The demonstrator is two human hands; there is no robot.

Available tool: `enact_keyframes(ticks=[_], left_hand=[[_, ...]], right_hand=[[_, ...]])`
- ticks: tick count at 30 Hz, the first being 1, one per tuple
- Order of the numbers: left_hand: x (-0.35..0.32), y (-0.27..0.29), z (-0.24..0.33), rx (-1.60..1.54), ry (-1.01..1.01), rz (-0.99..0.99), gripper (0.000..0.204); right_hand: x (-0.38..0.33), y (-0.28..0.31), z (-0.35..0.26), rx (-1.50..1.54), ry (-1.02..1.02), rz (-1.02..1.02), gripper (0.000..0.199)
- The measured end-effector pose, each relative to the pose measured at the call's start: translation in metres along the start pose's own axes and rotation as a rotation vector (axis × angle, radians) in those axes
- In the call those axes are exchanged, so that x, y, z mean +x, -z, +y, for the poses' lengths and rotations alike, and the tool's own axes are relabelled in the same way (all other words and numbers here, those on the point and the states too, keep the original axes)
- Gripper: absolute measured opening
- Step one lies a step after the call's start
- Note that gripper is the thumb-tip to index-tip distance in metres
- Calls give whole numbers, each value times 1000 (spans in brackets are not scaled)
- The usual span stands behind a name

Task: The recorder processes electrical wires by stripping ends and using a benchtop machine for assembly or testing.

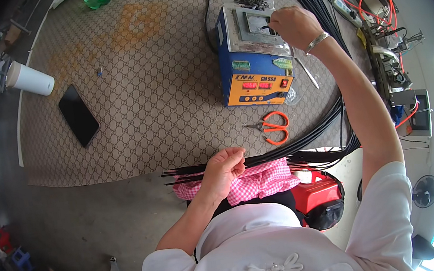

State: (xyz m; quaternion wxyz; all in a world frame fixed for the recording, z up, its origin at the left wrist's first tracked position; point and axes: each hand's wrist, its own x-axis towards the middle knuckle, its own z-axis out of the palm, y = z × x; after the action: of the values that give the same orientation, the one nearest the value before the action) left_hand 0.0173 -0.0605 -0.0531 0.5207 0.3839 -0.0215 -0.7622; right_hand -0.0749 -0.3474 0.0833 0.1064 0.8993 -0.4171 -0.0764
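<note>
Head view | our right hand (293, 24) pinches a dark piece (268, 28) over the blue-orange box (256, 67) | our left hand (223, 174) curls at black cables (270, 157) along the table edge (101, 175); whether gripping, we can't tell

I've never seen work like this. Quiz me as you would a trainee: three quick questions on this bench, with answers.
1. True or false: the orange-handled scissors lie on the near side of the blue-and-orange machine.
2. Which hand is at the top of the machine? (A) left (B) right
3. Fill in: beside the black phone is a white ____.

Key: 1 true; 2 B, the right hand; 3 cup.
</note>
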Motion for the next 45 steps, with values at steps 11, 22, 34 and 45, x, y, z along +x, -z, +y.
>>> enact_keyframes(ticks=[11, 22, 34, 45], left_hand=[[-3, -3, 0, -2, -4, -7, 11], [-7, -13, 13, 26, -42, -15, 9], [-1, -45, 54, 48, -224, -73, 11], [6, -69, 75, -56, -331, -193, 20]], right_hand=[[-16, -17, 34, 592, 69, 272, 20], [-64, -7, 17, 1663, -60, -19, 13], [-82, -5, 4, 1720, -4, 30, 12], [-111, -14, -24, 1871, -74, 32, 12]])
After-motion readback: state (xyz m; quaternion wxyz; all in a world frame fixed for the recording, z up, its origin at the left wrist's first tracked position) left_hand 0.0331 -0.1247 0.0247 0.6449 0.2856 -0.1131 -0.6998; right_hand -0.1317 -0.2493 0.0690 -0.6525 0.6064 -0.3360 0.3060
